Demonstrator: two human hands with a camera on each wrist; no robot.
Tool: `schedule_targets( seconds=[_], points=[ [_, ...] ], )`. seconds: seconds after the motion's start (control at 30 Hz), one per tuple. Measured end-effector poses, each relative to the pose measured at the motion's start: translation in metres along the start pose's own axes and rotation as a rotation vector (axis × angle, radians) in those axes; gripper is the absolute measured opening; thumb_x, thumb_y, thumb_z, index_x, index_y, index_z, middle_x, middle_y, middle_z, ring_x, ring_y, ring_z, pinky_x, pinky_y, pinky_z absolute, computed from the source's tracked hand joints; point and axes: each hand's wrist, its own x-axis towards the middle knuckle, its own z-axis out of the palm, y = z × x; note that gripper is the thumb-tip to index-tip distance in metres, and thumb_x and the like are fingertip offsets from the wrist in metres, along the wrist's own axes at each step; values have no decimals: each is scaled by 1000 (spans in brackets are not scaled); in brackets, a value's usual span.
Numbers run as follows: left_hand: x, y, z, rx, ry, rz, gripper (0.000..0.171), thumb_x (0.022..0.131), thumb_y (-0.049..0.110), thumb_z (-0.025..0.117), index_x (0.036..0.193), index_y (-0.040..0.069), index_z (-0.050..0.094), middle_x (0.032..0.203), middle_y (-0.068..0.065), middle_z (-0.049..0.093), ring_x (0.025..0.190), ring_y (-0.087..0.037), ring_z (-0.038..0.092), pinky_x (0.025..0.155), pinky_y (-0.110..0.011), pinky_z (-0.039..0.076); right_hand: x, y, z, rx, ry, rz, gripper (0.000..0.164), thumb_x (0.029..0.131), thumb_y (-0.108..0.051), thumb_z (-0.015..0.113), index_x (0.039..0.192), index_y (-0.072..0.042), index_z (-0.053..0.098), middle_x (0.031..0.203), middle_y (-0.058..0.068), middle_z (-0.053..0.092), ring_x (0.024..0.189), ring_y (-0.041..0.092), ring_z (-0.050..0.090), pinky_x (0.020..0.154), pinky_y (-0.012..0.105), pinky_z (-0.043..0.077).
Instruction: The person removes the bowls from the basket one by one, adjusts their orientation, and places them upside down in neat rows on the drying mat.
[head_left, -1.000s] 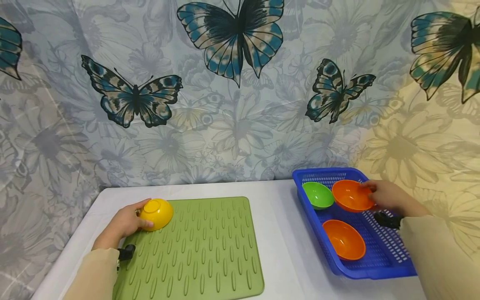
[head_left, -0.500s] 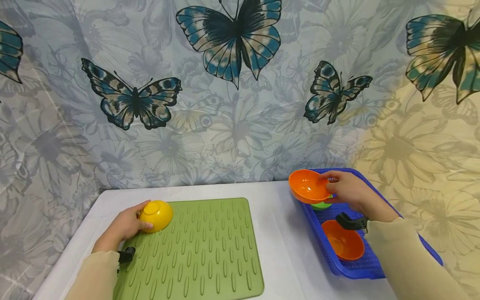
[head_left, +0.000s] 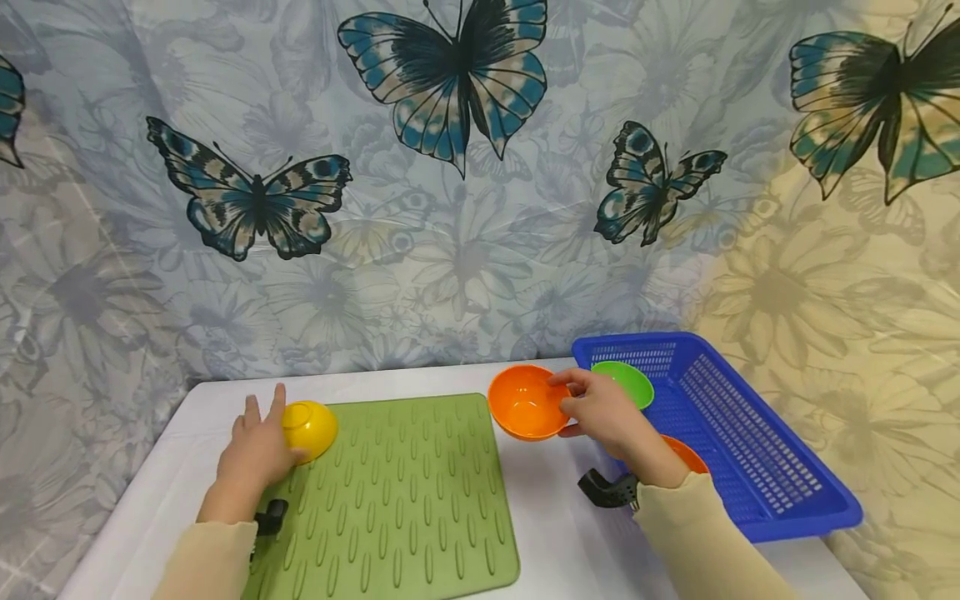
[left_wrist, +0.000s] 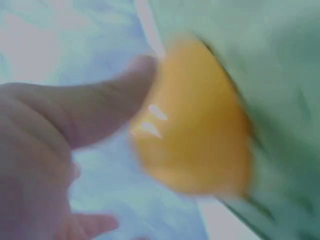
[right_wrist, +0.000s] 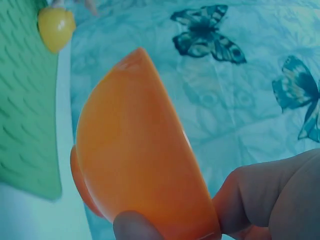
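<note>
A yellow bowl lies upside down on the far left corner of the green ridged mat. My left hand is right beside it with fingers spread and raised; in the left wrist view the thumb overlaps the side of the bowl, blurred. My right hand pinches the rim of an orange bowl, thumb outside and fingers over the edge. This bowl is held tilted, its inside facing me, by the mat's far right corner. In the right wrist view its outer side and foot ring show.
A blue plastic basket stands on the right of the white-covered table. In it are a green bowl and a second orange bowl, mostly hidden behind my right wrist. A butterfly-patterned cloth hangs behind the table.
My right hand has lifted the orange bowl out of the basket and carried it left towards the mat. My left hand has let go of the yellow bowl and spread its fingers.
</note>
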Motion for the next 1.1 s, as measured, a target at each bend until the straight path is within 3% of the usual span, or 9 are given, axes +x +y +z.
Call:
schedule_targets(
  seconds=[0.07, 0.13, 0.2, 0.3, 0.43, 0.5, 0.67, 0.9, 1.1],
  points=[
    [-10, 23, 0, -76, 27, 17, 115, 88, 44, 75, 159, 6, -8, 153, -41, -14, 132, -69, 8, 95, -79, 28, -3, 1, 10, 16, 3, -9, 41, 89, 10, 52, 128, 1, 62, 123, 25, 52, 88, 31, 64, 69, 43, 60],
    [-20, 48, 2, -200, 2, 67, 117, 87, 54, 72, 160, 17, -12, 155, -34, -21, 135, -67, 4, 99, -78, 24, -6, 2, 20, 34, 11, -20, 41, 88, 10, 52, 126, 0, 63, 121, 23, 51, 87, 31, 63, 67, 43, 60],
    [-30, 72, 8, -362, -62, 140, 116, 85, 58, 72, 160, 29, -11, 159, -25, -23, 138, -62, 8, 101, -76, 23, -9, 4, 29, 61, 16, -30, 42, 87, 10, 52, 125, 0, 65, 119, 23, 51, 86, 31, 62, 65, 43, 60],
    [-41, 104, 23, -713, -219, 244, 105, 86, 44, 76, 159, 42, 1, 162, -13, -20, 141, -55, 13, 103, -70, 30, -14, 5, 43, 106, 13, -46, 42, 85, 11, 52, 122, -1, 67, 115, 22, 53, 83, 31, 62, 62, 43, 60],
    [-48, 132, 45, -1202, -469, 311, 98, 89, 18, 76, 162, 34, 12, 163, -11, -19, 143, -49, 17, 101, -58, 42, -20, 7, 56, 170, -11, -66, 42, 83, 12, 52, 120, -1, 68, 109, 20, 55, 81, 31, 62, 61, 44, 60],
    [-49, 141, 54, -1345, -540, 325, 94, 91, 10, 74, 162, 26, 14, 164, -13, -11, 141, -46, 27, 98, -55, 45, -23, 7, 60, 195, -19, -73, 42, 83, 12, 52, 120, 0, 67, 107, 20, 55, 81, 31, 62, 61, 44, 60],
    [-48, 148, 66, -1471, -530, 345, 92, 92, 1, 71, 162, 19, 15, 164, -13, 9, 125, -35, 54, 96, -56, 46, -29, 4, 68, 231, -28, -83, 43, 82, 12, 52, 120, 1, 67, 108, 20, 54, 83, 31, 63, 63, 44, 60],
    [-51, 148, 70, -1580, -522, 346, 90, 93, -4, 66, 162, 20, 13, 158, -24, 20, 120, -38, 57, 92, -56, 49, -33, 4, 72, 242, -41, -106, 42, 82, 12, 52, 121, 3, 65, 106, 21, 53, 83, 30, 63, 64, 43, 60],
    [-54, 148, 73, -1621, -514, 294, 86, 95, -3, 63, 162, 22, 16, 148, -27, 32, 118, -38, 58, 90, -55, 51, -38, 4, 75, 234, -68, -133, 41, 84, 11, 53, 123, 4, 63, 102, 20, 54, 80, 28, 64, 66, 45, 60]
  ],
)
